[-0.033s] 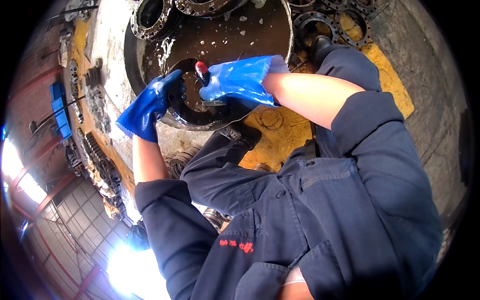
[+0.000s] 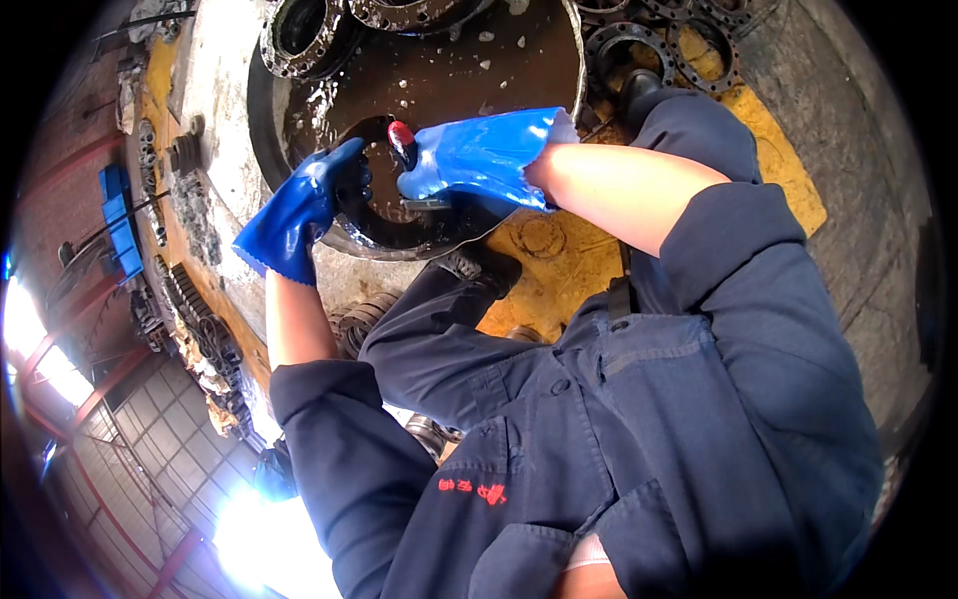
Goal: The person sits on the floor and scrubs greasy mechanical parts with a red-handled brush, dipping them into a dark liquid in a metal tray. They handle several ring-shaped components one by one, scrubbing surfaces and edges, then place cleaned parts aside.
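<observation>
Gripping dark ring [image 2: 399, 225] (both hands gloved).

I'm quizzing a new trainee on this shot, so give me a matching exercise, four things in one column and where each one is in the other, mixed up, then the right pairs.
Things
1. left hand
2. right hand
3. red-tipped tool
4. loose metal rings

Places
A. on the ground beyond the right knee
B. gripped in the right glove
C. on the left edge of the dark ring
D. over the middle of the basin, holding the tool

Pairs: 1-C, 2-D, 3-B, 4-A
</observation>
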A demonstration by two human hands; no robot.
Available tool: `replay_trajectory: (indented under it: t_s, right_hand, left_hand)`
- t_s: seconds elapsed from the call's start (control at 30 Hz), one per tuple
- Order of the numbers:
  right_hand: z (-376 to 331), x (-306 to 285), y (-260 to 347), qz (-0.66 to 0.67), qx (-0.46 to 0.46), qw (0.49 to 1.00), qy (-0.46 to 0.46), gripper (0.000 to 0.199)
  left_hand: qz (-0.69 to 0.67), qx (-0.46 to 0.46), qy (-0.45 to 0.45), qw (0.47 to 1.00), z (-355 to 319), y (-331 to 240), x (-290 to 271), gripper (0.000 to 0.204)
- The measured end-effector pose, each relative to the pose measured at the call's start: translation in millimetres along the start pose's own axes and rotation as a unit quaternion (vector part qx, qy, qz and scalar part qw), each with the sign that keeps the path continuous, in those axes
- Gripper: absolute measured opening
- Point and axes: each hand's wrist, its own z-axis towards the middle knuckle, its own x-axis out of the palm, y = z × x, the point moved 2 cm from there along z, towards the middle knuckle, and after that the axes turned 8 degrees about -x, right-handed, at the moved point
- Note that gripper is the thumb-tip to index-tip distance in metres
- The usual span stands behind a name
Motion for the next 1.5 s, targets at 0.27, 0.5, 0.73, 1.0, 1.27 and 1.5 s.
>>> replay_trajectory:
  t_s: [0.27,0.5,0.73,1.0,1.27,1.5]
  right_hand:
    - [13,11,7,-0.062,-0.058,0.986,-0.143,0.030]
    - [-32,-14,17,0.369,-0.102,0.923,-0.038,0.032]
    - [-19,4,-7,0.145,-0.195,0.969,-0.039,0.031]
    - [38,18,10,-0.222,0.015,0.975,0.025,0.036]
    - [-14,-16,-7,0.141,-0.171,0.974,-0.052,0.034]
    - [-54,-24,10,0.052,-0.188,0.981,-0.011,0.034]
  left_hand:
    - [-0.058,0.036,-0.007,0.998,-11,25,1,0.047]
    - [-0.070,0.176,-0.130,0.973,-46,64,26,0.047]
    - [0.011,0.178,-0.248,0.952,-20,100,18,0.041]
    - [-0.216,0.229,-0.212,0.925,0,117,43,0.026]
    - [-0.172,0.192,-0.201,0.945,-6,104,34,0.034]
    - [-0.105,0.026,-0.077,0.991,-20,30,15,0.041]
